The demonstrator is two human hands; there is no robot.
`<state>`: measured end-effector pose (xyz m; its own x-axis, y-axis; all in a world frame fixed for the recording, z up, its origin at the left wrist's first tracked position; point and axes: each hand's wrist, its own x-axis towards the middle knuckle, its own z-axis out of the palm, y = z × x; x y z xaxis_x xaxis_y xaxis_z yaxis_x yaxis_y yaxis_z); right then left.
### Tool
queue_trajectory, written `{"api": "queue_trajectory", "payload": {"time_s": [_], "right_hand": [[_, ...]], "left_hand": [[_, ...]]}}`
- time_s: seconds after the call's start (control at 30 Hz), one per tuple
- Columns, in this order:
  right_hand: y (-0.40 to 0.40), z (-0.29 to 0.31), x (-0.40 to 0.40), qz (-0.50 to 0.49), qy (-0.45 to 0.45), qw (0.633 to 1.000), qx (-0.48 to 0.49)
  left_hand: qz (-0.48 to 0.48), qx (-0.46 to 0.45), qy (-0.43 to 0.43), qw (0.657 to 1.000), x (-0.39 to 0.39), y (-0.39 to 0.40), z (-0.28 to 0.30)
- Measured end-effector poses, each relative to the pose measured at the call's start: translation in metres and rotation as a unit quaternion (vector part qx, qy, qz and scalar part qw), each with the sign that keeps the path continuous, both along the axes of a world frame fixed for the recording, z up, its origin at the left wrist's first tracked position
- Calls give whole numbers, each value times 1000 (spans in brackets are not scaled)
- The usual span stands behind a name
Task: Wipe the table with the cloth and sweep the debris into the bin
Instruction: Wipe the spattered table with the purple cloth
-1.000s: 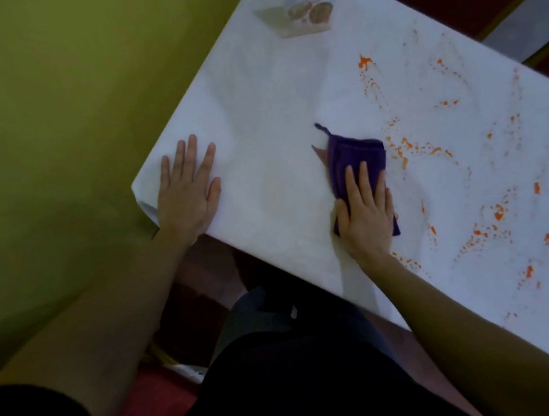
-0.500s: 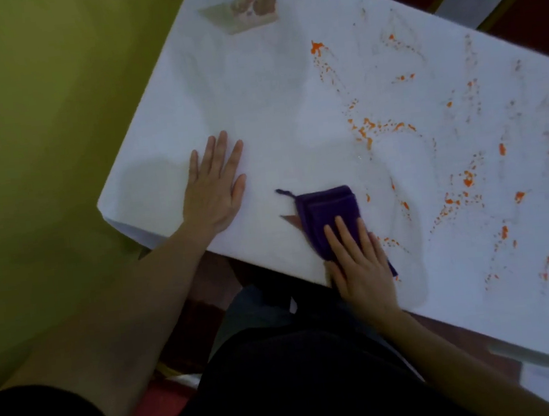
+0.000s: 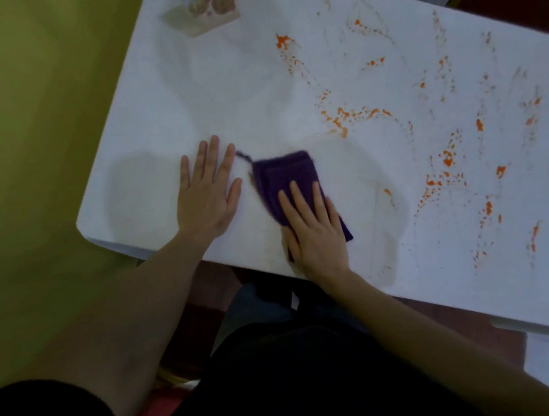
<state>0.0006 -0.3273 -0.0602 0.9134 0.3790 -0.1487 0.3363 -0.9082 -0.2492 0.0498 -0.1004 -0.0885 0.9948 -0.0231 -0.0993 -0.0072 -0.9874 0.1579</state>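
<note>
Since half a second ago, cloth (image 3: pixel 289 181) and right hand (image 3: pixel 316 234) slid toward the left hand (image 3: pixel 208 189). Right palm presses flat on it, ungripped; left lies open on the table (image 3: pixel 220 88). Soft, limp: pin mid-fold.

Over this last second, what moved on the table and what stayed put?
The right hand slid the cloth left, close to the left hand, which stayed flat. Nothing was picked up or released. The orange debris remains across the table.
</note>
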Motion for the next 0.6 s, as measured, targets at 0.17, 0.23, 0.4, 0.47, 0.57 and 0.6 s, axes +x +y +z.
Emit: {"api": "queue_trajectory", "payload": {"time_s": [0.17, 0.23, 0.4, 0.47, 0.57, 0.6], "right_hand": [[-73, 1, -48, -28, -2, 999, -25], [-103, 5, -43, -89, 7, 996, -30], [-119, 5, 18, -198, 3, 980, -27], [-99, 3, 45, -229, 1, 973, -20], [-51, 3, 67, -206, 5, 978, -17], [-35, 3, 64, -175, 2, 984, -15]], "left_hand": [[-1, 0, -6, 1000, 0, 0, -2], [-1, -5, -6, 1000, 0, 1, -1], [-1, -2, -11, 1000, 0, 1, -2], [-2, 1, -14, 1000, -1, 1, -2], [0, -2, -14, 1000, -1, 3, -4], [2, -2, -13, 1000, -2, 4, -4]]}}
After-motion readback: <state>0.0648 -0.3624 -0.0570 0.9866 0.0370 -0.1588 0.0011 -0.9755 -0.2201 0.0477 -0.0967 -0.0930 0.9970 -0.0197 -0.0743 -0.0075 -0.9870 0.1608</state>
